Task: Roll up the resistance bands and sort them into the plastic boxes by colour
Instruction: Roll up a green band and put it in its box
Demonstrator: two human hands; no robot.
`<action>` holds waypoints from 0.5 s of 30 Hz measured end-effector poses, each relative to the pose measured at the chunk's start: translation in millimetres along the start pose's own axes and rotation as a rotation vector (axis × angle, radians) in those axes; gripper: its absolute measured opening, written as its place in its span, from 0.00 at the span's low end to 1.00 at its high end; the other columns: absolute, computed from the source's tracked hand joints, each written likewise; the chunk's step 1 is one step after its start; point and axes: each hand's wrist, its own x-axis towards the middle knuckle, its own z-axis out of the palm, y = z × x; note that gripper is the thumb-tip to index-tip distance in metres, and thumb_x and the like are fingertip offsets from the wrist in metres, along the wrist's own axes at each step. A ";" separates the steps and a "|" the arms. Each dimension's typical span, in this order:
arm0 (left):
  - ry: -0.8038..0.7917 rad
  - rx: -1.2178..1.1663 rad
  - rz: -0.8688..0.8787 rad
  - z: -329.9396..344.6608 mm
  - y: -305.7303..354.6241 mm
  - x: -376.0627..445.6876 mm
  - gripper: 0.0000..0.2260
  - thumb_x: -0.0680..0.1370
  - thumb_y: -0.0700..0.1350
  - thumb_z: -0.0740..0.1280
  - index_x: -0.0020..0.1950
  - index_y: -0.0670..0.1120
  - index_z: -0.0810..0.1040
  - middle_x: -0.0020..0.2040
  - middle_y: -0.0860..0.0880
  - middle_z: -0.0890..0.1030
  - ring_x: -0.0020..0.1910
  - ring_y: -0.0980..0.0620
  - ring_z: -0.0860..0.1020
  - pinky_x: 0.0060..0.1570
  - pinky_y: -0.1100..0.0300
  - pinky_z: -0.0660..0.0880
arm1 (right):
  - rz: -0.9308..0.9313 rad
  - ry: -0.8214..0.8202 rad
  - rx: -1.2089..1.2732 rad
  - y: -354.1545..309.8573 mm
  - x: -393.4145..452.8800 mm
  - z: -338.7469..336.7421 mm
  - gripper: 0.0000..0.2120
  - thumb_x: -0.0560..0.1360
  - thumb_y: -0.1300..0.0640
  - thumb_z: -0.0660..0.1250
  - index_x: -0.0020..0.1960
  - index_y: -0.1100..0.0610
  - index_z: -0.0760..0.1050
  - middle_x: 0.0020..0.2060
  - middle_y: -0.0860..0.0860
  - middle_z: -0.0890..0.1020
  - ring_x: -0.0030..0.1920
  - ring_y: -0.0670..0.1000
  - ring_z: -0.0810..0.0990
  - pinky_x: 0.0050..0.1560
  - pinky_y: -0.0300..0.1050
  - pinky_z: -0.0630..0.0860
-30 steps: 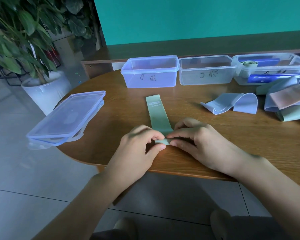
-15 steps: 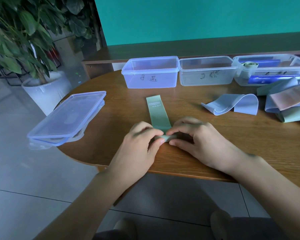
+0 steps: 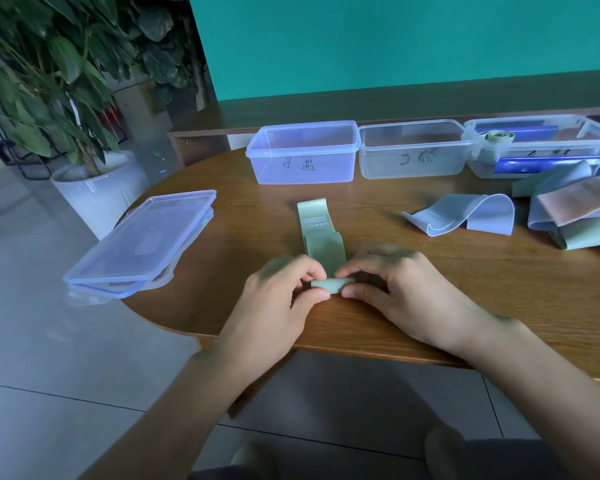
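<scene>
A leafy potted plant in a white pot stands on the grey tiled floor at far left. On the round wooden table, a stack of clear plastic lids lies near the left edge. The left hand pinches the left end of the pale green flat rubber resistance band; the right hand pinches the right end of the same small roll at the near end, the rest lying flat and pointing away. It looks thin, soft, light and springy, likely to uncoil if let go, so a grip at both roll ends suits it. Behind stand a bluish clear plastic box, a clear middle plastic box and a right-hand box holding one rolled band. A light blue band arches beside a loose heap of bands. A teal wall rises behind.
</scene>
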 end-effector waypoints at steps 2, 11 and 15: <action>0.007 -0.015 0.034 -1.6 1.3 -5.1 0.05 0.77 0.48 0.73 0.50 0.53 0.80 0.46 0.60 0.79 0.49 0.60 0.76 0.44 0.74 0.70 | 0.021 -0.013 0.025 -4.3 -5.5 -2.0 0.09 0.77 0.52 0.73 0.57 0.48 0.82 0.50 0.41 0.80 0.50 0.40 0.79 0.53 0.29 0.71; -0.027 0.010 0.062 -3.3 3.2 -14.0 0.04 0.79 0.49 0.69 0.53 0.51 0.80 0.48 0.58 0.79 0.47 0.59 0.76 0.44 0.70 0.72 | 0.042 -0.067 0.037 -10.5 -12.1 -8.0 0.05 0.78 0.50 0.71 0.53 0.47 0.82 0.46 0.40 0.82 0.49 0.43 0.80 0.51 0.34 0.73; -0.044 0.034 0.055 -3.3 3.3 -10.0 0.08 0.79 0.54 0.68 0.54 0.52 0.80 0.51 0.59 0.77 0.48 0.61 0.74 0.44 0.72 0.70 | 0.020 -0.058 0.003 -6.2 -7.9 -7.6 0.07 0.79 0.47 0.69 0.53 0.47 0.83 0.47 0.40 0.80 0.50 0.41 0.79 0.52 0.32 0.71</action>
